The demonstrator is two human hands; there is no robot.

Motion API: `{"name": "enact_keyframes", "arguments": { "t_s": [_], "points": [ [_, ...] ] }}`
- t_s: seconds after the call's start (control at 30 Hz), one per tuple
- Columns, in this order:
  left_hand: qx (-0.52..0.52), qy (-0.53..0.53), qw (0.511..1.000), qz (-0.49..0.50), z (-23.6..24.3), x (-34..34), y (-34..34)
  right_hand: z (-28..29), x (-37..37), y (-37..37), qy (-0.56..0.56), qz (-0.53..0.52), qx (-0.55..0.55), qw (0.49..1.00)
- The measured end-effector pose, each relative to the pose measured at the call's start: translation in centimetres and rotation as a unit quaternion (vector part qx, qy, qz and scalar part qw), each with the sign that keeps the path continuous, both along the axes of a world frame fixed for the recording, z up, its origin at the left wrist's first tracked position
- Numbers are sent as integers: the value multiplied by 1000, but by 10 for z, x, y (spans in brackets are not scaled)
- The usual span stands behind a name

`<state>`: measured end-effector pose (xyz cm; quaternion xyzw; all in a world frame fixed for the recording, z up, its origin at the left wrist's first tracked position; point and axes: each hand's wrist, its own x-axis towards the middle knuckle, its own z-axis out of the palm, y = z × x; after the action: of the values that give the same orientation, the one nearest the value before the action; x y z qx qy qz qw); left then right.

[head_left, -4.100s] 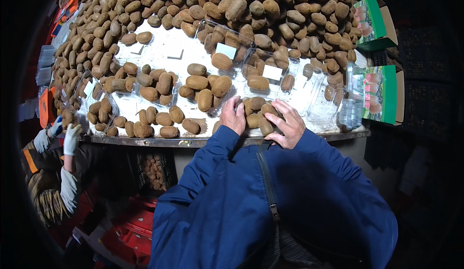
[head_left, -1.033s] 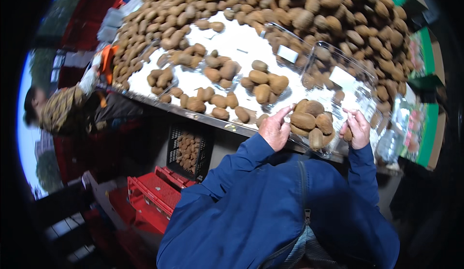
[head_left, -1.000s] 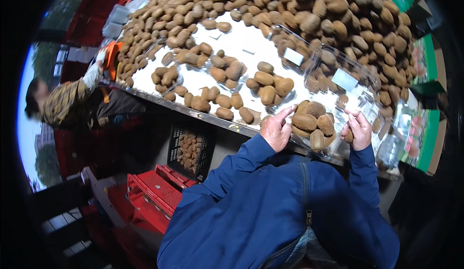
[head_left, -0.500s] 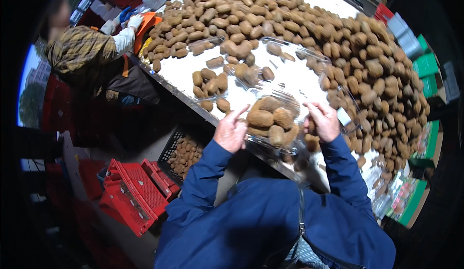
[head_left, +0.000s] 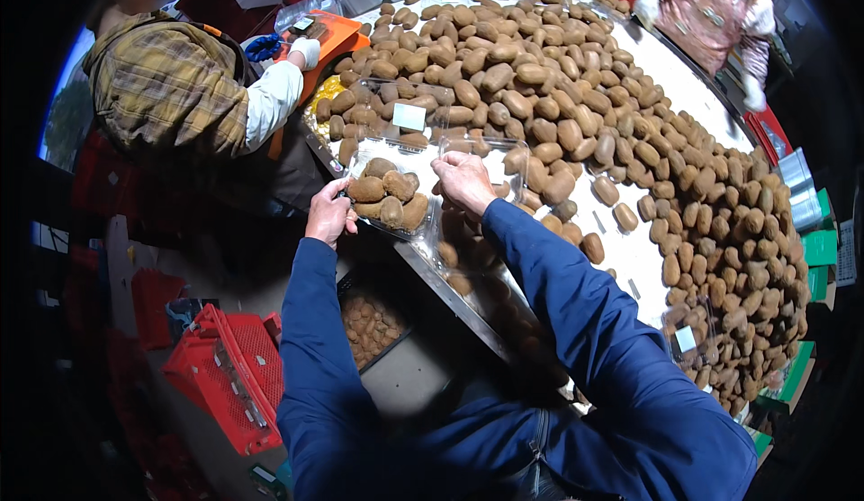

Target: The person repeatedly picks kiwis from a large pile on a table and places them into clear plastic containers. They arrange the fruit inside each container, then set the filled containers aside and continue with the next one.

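- The left hand (head_left: 329, 215) grips the near left edge of a clear plastic punnet (head_left: 389, 197), fingers curled round its rim; the punnet sits at the edge of the counter (head_left: 630, 258), filled with brown kiwifruit (head_left: 367, 189).
- The right hand (head_left: 463, 180) rests on the punnet's far right side, where the hinged clear lid (head_left: 490, 154) stands open; fingers are bent, and I cannot tell whether they pinch the lid or only press on it.
- The punnet looks thin and springy, likely to flex or twist under the weight of the fruit, so it is best held from two opposite rims or from underneath, not by the lid.
- The fruit looks firm but bruisable, with a fuzzy skin that gives decent grip.
- A large heap of loose kiwifruit (head_left: 648, 150) covers the counter beyond.
- A person in a plaid jacket (head_left: 166, 78) works to the left; red crates (head_left: 229, 375) stand below.
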<state>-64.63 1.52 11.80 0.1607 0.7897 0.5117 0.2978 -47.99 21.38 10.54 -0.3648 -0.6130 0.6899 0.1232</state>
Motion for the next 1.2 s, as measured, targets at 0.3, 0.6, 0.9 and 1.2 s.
{"name": "enact_keyframes", "arguments": {
  "t_s": [0.3,0.6,0.9,1.2],
  "points": [
    [-81,-15,996,-28,-51,-50,39,-29,-23,24,-96,-6,-112,989],
    [-265,382,881,-82,-81,-71,41,22,82,31,42,-13,-159,986],
    [-26,45,990,-129,-17,45,24,39,327,-58,88,-110,-173,975],
    [-39,-161,807,-567,25,394,63,24,543,-155,-57,-472,-125,871]
  ]
}}
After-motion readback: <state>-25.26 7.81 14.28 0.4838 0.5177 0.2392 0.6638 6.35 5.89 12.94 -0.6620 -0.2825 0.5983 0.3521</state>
